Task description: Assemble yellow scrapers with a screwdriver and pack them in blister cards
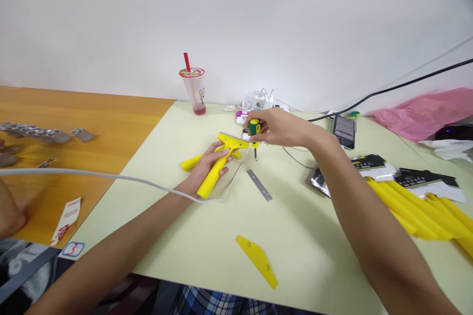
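My left hand is closed around a yellow scraper, its wide head pointing up and away from me. In my right hand is a screwdriver with a green and yellow handle, its shaft pointing down just right of the scraper's head. Below the screwdriver tip, a flat metal blade lies on the table. Nearer to me rests a yellow clamp plate with two holes. Another yellow handle lies partly hidden behind my left hand.
A cup with a red straw stands near the wall. At right lie several yellow handles, black-and-white packets and a phone. A white cable crosses over my left forearm. Metal parts sit on the orange table.
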